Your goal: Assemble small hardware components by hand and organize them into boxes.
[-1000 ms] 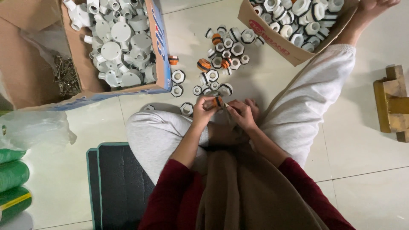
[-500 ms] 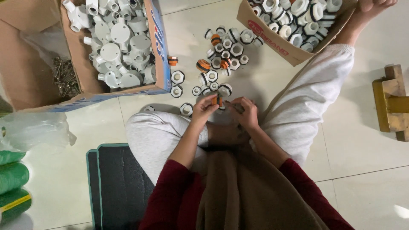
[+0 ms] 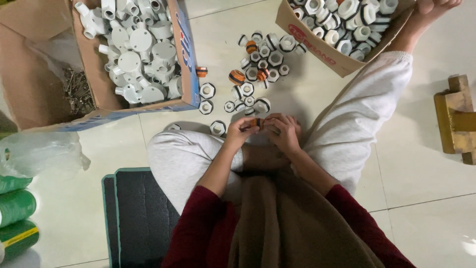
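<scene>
We see our left hand [image 3: 241,130] and right hand [image 3: 283,131] meeting, fingertips clamped on a small orange-and-white fitting [image 3: 257,122] above the floor [image 3: 426,164].

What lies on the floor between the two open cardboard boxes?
In the head view, a loose scatter of white hex fittings, a few with orange rings, lies on the tile between the left box and the right box.

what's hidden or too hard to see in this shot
- Small orange-and-white fitting, head view: mostly covered by the left hand and right hand; shape unclear.
- Box of grey fittings: cut off by the top edge.
- Green rolls: cut off by the left edge.
</scene>
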